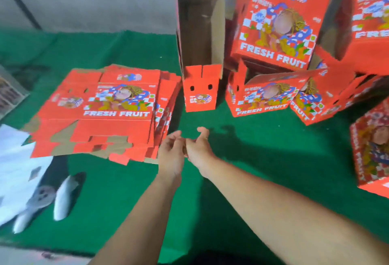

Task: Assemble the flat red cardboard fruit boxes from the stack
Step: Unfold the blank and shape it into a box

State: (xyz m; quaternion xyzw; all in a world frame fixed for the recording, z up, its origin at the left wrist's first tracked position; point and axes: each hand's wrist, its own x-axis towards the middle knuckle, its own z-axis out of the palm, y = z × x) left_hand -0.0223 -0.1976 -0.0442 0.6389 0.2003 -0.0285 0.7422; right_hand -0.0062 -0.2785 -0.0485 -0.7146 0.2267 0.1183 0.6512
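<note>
A stack of flat red "FRESH FRUIT" boxes (109, 111) lies on the green table cover (263, 159) at the left. My left hand (170, 155) and my right hand (199, 149) hover side by side over the cloth, just right of the stack's near corner. Both have loosely curled fingers and hold nothing. Straight beyond my hands, an assembled narrow box (200, 92) stands with its brown lid flap raised.
Several assembled red boxes (275, 20) are piled at the back right, some tipped over. Another red box (370, 149) sits at the right edge. White bags or sheets (19, 163) lie at the near left. A grey wall runs behind the table.
</note>
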